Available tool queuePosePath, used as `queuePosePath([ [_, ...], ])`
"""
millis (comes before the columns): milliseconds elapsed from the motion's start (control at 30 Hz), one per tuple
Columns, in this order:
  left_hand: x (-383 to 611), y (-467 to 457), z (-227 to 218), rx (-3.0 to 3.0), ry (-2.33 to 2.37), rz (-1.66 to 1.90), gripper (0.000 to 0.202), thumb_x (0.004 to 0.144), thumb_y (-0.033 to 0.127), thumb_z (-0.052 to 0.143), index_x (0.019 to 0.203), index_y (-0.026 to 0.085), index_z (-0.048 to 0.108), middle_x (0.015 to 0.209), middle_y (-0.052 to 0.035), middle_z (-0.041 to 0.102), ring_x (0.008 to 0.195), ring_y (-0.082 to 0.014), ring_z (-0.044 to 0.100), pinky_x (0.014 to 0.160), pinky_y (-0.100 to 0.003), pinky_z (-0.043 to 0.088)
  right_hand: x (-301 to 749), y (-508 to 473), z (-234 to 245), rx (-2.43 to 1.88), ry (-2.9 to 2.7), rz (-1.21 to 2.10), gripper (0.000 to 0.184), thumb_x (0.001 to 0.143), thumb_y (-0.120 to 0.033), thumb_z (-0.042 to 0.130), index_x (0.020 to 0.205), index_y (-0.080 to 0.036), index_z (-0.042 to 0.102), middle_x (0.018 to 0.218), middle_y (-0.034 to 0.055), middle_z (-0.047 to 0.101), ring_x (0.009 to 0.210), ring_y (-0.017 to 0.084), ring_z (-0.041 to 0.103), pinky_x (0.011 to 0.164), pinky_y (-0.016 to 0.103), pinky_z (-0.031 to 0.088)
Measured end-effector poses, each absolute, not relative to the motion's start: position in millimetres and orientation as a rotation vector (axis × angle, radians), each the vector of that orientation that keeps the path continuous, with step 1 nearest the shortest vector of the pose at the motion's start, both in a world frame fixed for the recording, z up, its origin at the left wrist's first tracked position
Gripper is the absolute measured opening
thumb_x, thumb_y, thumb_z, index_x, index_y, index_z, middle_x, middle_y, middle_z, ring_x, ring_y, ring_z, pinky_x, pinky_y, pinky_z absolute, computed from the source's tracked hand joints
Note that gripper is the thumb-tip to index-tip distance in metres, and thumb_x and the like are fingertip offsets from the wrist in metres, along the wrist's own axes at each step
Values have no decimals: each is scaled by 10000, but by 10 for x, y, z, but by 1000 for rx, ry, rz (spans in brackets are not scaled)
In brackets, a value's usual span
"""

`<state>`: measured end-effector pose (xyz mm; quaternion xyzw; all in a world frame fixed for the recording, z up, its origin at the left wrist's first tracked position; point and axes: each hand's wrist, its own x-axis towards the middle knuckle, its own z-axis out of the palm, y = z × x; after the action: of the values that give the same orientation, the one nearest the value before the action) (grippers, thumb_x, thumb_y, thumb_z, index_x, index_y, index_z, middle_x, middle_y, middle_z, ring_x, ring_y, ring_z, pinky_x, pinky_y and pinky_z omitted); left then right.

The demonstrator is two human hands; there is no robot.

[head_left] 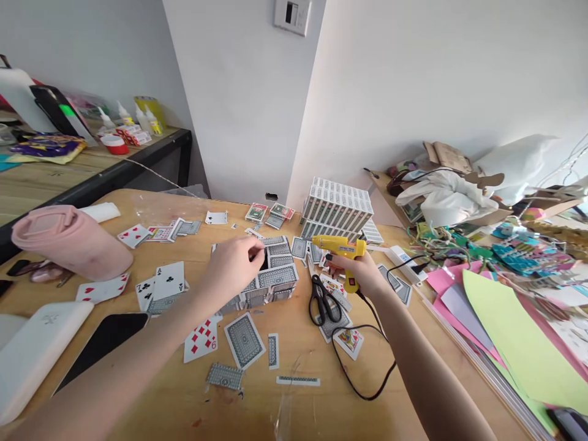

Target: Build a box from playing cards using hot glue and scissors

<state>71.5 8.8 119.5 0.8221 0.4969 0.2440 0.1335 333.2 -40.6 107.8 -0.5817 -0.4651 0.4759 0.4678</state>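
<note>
Right hand (362, 272) holds yellow glue gun (342, 247); left hand (235, 264) at card structure (278, 277) on tabletop (340, 419), can't tell whether gripping anything. Cord (366, 399) loops near scissors (324, 301): swinging the gun could snag them; careless nozzle could burn fingers.

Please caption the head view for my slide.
Left hand over a playing-card structure, right hand holding a yellow glue gun.
</note>
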Motion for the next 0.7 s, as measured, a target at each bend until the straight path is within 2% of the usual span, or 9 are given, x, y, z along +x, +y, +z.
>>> queuePosePath([
  [100,775,144,1122,2286,1408,327,388,807,441,406,566,187,572,496,-23,556,454,-145,491,460,-255,301,3322,-376,1055,-1406,-1106,1198,175,589,-263,653,702,-132,631,651,34,644,515,132,559,485,253,469],
  [267,974,269,981,2160,1440,208,463,793,523,382,474,189,396,414,11,415,394,-116,391,440,-249,219,3315,-366,1040,-1455,-1138,1156,173,607,-259,629,744,-154,641,707,33,673,675,181,615,587,271,490],
  [367,997,283,976,2187,1415,252,468,808,509,371,470,191,315,411,22,354,405,-109,347,448,-250,200,3336,-392,1057,-1480,-1195,1175,170,634,-254,600,765,-155,644,687,35,680,674,198,625,574,282,490],
  [467,911,292,1006,2251,1342,300,485,814,539,358,482,189,308,436,17,382,434,-113,356,455,-248,196,3353,-450,1091,-1501,-1254,1176,144,646,-252,591,738,-157,649,675,37,682,656,198,624,561,279,484],
  [600,792,288,1041,2383,1218,306,486,835,526,339,494,181,376,463,10,446,457,-113,389,468,-250,200,3342,-569,1140,-1511,-1290,1161,123,650,-247,604,736,-169,644,658,15,675,646,179,611,592,271,482],
  [700,803,279,1059,2502,1065,280,474,843,495,343,497,180,421,440,17,428,430,-103,367,466,-257,200,3334,-666,1145,-1489,-1294,1195,132,661,-260,612,758,-176,646,657,7,671,629,168,606,561,252,477],
])
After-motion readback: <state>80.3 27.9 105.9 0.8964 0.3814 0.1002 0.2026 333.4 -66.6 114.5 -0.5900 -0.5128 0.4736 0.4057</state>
